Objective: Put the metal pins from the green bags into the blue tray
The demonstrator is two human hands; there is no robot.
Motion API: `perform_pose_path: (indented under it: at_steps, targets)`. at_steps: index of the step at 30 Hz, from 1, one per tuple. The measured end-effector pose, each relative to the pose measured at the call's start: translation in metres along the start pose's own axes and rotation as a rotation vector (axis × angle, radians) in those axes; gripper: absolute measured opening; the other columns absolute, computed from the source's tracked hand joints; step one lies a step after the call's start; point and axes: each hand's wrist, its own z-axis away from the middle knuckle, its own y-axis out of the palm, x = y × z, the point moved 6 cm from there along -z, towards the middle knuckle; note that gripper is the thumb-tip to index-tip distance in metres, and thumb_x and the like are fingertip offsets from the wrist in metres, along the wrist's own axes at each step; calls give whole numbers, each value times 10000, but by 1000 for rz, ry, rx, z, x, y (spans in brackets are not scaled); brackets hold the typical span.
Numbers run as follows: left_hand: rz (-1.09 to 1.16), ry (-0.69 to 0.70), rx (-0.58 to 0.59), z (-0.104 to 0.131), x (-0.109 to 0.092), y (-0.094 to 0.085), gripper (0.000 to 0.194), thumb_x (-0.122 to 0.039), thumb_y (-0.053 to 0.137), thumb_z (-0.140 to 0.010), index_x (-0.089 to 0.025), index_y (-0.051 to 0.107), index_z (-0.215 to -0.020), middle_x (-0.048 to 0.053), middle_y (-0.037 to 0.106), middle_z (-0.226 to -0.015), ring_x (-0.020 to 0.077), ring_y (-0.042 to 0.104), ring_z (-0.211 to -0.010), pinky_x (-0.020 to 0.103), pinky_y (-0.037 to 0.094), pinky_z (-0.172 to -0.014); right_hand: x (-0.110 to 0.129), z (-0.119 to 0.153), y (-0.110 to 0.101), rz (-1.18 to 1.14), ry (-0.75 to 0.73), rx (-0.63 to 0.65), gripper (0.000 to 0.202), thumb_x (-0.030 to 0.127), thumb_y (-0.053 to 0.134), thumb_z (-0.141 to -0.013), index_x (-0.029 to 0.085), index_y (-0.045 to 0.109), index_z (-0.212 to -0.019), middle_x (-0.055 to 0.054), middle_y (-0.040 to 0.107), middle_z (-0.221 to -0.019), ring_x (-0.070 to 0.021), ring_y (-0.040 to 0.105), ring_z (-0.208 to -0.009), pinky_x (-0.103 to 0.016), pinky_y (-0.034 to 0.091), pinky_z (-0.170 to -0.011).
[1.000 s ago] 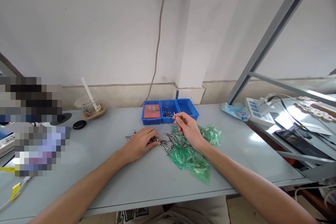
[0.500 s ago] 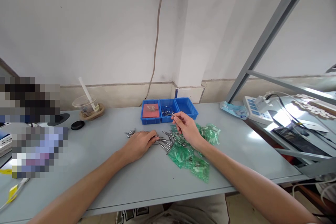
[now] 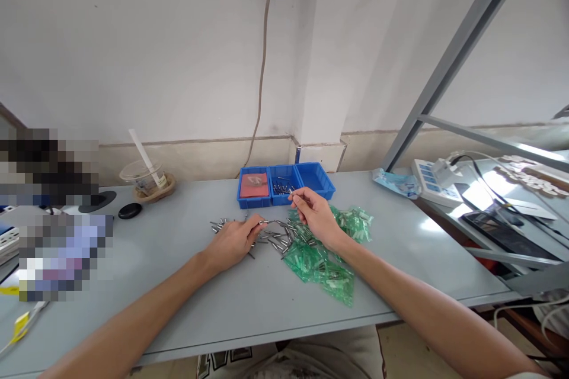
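My left hand (image 3: 233,241) is raised slightly over the grey table, thumb and forefinger pinched on a slim metal pin (image 3: 263,222) that points right. Loose metal pins (image 3: 280,240) lie in a pile between my hands, and some more (image 3: 217,225) stick out behind the left one. My right hand (image 3: 315,213) is closed in a pinch in front of the blue bins; what its fingertips hold, if anything, is too small to make out. Under the right wrist spread green plastic bags (image 3: 317,266) with pins inside. The middle blue bin (image 3: 283,169) contains several metal pins.
A left blue bin (image 3: 240,189) holds a red packet (image 3: 254,185); a right blue bin (image 3: 328,183) adjoins. Leftward stand a plastic cup (image 3: 142,176) and a black round object (image 3: 130,211). A power strip (image 3: 433,183), a blue packet (image 3: 395,183) and a metal frame (image 3: 444,77) are right.
My left hand has lifted off the pile with a pin pinched at its fingertips, uncovering some pins beneath. My right hand has stayed almost in place.
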Motion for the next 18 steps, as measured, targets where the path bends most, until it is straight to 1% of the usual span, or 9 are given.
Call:
perform_pose_path:
  at_steps: [5, 8, 13, 16, 18]
  targets:
    - [23, -2, -3, 0, 4, 1, 408, -466, 232, -1142, -238, 570, -1144, 9, 677, -715, 208, 628, -582, 270, 346, -580, 0, 0, 1, -5, -5, 11, 299, 534, 627, -940, 238, 646, -977, -9, 624, -849, -128, 458, -558, -266, 358, -490]
    - [42, -18, 3, 0, 5, 1, 384, -454, 228, -1139, -242, 548, -1125, 3, 658, -714, 205, 606, -575, 270, 341, -578, 1, 1, 0, 0, -8, 16, 288, 517, 615, -954, 233, 650, -978, -10, 619, -845, -127, 462, -565, -265, 359, -498]
    - [116, -47, 12, -2, 6, 0, 354, -424, 226, -1132, -244, 468, -947, -16, 587, -686, 185, 542, -558, 272, 351, -580, 2, 1, -1, 5, -17, 7, 276, 501, 603, -966, 230, 652, -985, -6, 618, -838, -125, 460, -571, -259, 355, -497]
    - [174, -47, -5, -3, 5, -3, 354, -429, 224, -1131, -246, 425, -904, -17, 575, -709, 179, 528, -581, 275, 371, -595, 3, 2, -1, 12, -14, 4, 271, 495, 604, -966, 229, 652, -981, -7, 619, -840, -125, 464, -575, -256, 353, -493]
    - [198, -51, -23, -4, 5, -5, 355, -428, 221, -1132, -248, 399, -883, -26, 540, -698, 176, 502, -581, 278, 369, -598, 3, 2, -2, 16, -7, 0, 267, 492, 603, -968, 230, 655, -980, -7, 620, -837, -126, 466, -574, -258, 355, -494]
